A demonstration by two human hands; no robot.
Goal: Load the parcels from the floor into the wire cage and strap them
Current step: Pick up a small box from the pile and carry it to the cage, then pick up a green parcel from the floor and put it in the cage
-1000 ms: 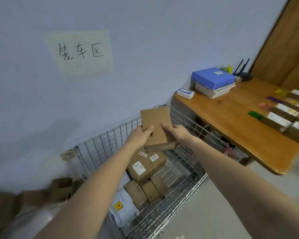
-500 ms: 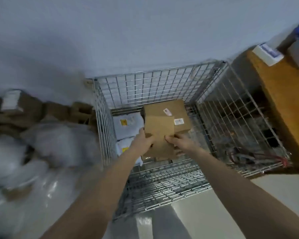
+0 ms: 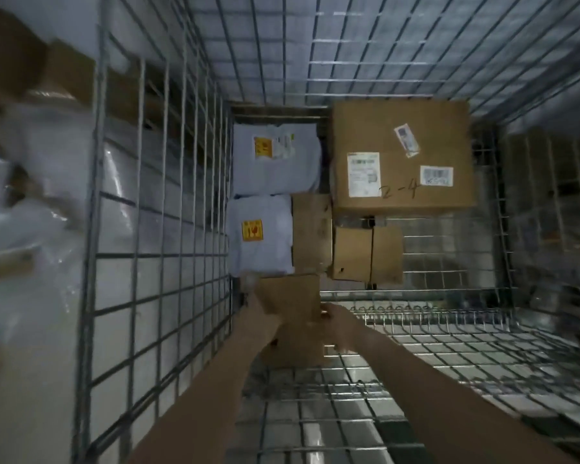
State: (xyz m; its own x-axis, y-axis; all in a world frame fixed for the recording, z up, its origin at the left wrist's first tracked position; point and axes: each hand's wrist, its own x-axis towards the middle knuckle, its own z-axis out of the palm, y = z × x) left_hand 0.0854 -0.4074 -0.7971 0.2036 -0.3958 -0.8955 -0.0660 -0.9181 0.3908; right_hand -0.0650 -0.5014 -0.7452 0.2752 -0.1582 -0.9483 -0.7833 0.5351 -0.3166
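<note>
Both your hands are down inside the silver wire-mesh cage (image 3: 163, 254), at the near-left corner. L hand (image 3: 260, 318) grips the left side of a small brown cardboard box (image 3: 290, 296). R hand (image 3: 337, 321) grips its right edge, fingers curled on it. So the hands are apart w/ the box clamped between them. Box sits low in the cage; can't tell if it's touching the mesh floor.

Just beyond it, two grey plastic mailer bags (image 3: 275, 169) w/ yellow stickers lie in a row along the left wall. Right beside the nearer bag is a flat brown carton (image 3: 312, 232), then two small brown boxes (image 3: 367, 254) side by side. A large brown cardboard box (image 3: 402, 128) w/ white labels and "2-4" handwritten sits at the back wall, right of the bags.

Outside the cage on the left are clear-plastic-wrapped parcels (image 3: 31, 212), too blurred for detail.
</note>
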